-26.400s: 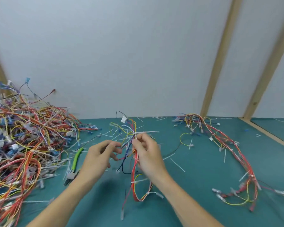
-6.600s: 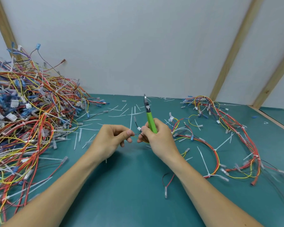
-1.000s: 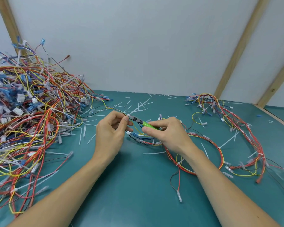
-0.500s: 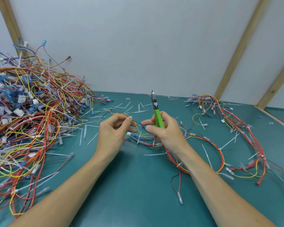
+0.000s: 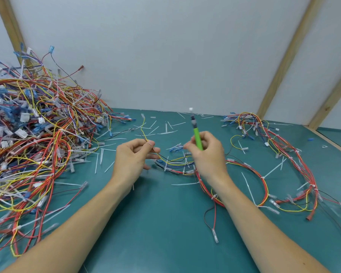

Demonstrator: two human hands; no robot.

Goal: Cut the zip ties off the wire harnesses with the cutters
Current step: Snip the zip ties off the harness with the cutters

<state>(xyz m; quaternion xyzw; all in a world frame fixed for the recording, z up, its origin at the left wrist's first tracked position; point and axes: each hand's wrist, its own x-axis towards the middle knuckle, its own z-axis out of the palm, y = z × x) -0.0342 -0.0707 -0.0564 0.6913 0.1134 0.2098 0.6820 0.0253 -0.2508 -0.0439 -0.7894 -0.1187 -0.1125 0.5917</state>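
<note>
Our right hand (image 5: 207, 154) has drifted toward 3 o'clock, gripping the cutters (image 5: 196, 134) nose-up. Left hand (image 5: 134, 156) pinches the harness wires (image 5: 175, 161), likely stretching them to expose ties.

Your right hand (image 5: 206, 154) holds the green-handled cutters (image 5: 196, 134) nearly upright, steel tip pointing away from you and blurred, a small white piece at its very end. Your left hand (image 5: 133, 158) pinches thin yellow and black wires of the multicoloured wire harness (image 5: 177, 164), which sags between your two hands and trails right in a red-and-yellow loop on the teal desk (image 5: 165, 223). White zip ties (image 5: 165, 166) still band that harness. Cut white zip-tie pieces (image 5: 166, 130) lie scattered on the desk beyond your hands. A tall tangled pile of harnesses (image 5: 34, 134) sits at left; a looped harness bundle (image 5: 291, 154) lies at right.
</note>
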